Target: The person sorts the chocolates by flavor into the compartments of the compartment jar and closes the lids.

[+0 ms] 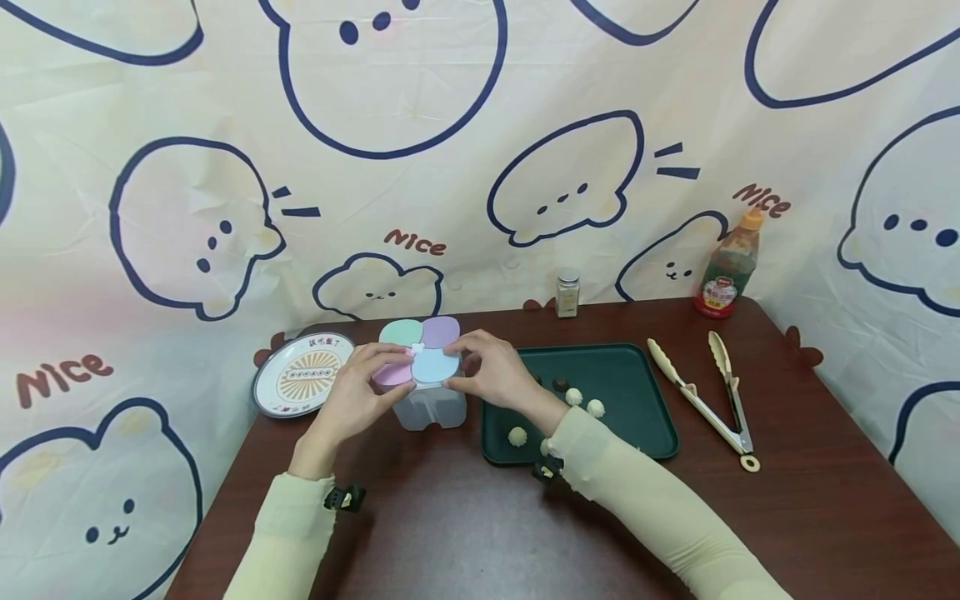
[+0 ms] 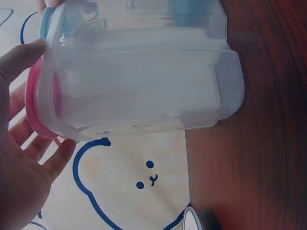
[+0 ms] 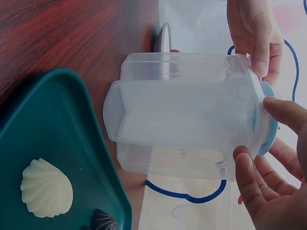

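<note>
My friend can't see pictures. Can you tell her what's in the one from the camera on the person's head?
Two hands, left hand and right hand, hold a clear container with four pastel lids, on a dark wooden table. Beside it lie a green tray of small sweets, tongs, a plate and two bottles, before a cartoon bear backdrop.

Plate (image 1: pixel 303 376) and tray (image 1: pixel 637 400) flank the container (image 1: pixel 427 392); table (image 1: pixel 465 533) front lies open.

Stood against a cream cartoon-bear backdrop cloth (image 1: pixel 465 125) printed "Nice": a dark reddish-brown wooden table (image 1: pixel 465 533), its far edge meeting the cloth, evenly lit.
</note>
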Tool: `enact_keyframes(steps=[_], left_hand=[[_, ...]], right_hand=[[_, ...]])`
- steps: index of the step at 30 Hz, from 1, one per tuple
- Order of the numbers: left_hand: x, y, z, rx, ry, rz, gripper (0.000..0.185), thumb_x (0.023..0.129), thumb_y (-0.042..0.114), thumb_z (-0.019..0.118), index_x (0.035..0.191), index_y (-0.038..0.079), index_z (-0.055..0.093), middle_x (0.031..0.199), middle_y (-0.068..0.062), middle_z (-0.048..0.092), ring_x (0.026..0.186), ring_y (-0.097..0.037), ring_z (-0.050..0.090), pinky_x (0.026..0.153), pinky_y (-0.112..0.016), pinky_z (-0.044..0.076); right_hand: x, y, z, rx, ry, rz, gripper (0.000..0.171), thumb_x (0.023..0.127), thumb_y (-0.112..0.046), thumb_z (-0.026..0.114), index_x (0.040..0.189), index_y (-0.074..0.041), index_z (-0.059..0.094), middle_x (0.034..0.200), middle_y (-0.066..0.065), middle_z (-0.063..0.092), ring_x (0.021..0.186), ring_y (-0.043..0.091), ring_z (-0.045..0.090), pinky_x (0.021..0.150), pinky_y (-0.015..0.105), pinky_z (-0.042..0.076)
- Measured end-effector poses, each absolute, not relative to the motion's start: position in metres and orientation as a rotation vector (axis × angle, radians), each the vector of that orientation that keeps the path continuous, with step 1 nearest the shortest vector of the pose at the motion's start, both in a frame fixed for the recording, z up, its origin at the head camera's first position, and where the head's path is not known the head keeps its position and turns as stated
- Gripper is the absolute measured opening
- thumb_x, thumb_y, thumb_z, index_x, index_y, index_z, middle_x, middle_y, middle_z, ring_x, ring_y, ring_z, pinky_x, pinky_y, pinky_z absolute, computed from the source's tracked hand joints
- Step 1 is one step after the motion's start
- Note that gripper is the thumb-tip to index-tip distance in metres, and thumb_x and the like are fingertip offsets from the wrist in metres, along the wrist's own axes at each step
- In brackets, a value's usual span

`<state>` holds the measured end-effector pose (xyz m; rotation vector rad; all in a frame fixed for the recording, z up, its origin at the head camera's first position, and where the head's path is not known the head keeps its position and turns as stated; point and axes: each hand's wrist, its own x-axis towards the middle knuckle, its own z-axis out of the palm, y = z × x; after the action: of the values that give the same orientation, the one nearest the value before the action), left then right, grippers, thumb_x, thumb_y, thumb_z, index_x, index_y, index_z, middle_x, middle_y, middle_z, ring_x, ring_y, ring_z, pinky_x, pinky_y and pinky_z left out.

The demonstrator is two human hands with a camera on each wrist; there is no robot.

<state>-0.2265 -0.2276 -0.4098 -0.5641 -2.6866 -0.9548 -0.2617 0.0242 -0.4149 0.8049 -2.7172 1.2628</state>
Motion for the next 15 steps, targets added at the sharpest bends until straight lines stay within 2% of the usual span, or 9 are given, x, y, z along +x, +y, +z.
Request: enact_keyframes(steps=[15], left_hand=[[-0.227, -0.2276, -0.4092, -0.562, -2.678, -0.96, 0.04, 0.084, 0.028, 0.081, 0.121, 0.023, 0.07, 0.135, 0.001, 0.06, 0.13, -0.024, 0.046, 0.105, -0.053, 0.039]], right_hand=[[-0.2603, 0.0235, -0.4129, 0.782, -2.725, 1.253, 0.045, 0.081, -0.031, 0.084, 0.123, -0.02, 0.071, 0.125, 0.002, 0.063, 0.096, 0.016, 0.07, 0.076, 0.023, 0.058]])
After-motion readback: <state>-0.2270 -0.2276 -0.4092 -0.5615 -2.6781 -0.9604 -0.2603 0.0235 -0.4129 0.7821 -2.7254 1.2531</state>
